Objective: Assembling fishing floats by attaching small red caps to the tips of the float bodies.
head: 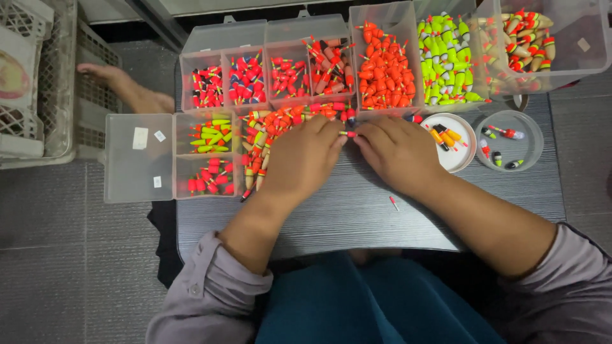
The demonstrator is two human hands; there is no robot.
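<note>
My left hand [305, 157] and my right hand [396, 153] meet over the grey table [357, 210], fingertips together on one small red fishing float [349, 134]. A loose pile of orange and red floats [274, 127] lies just left of my left hand. A tiny red-and-white piece [394, 204] lies on the table below my right wrist.
Clear plastic compartment boxes [268, 64] of red, orange and green floats line the far edge. A smaller box [172, 156] sits at left. Two round lids [462, 150] [510, 143] with a few floats sit at right. A bare foot [124, 86] and white crates [38, 76] are at far left.
</note>
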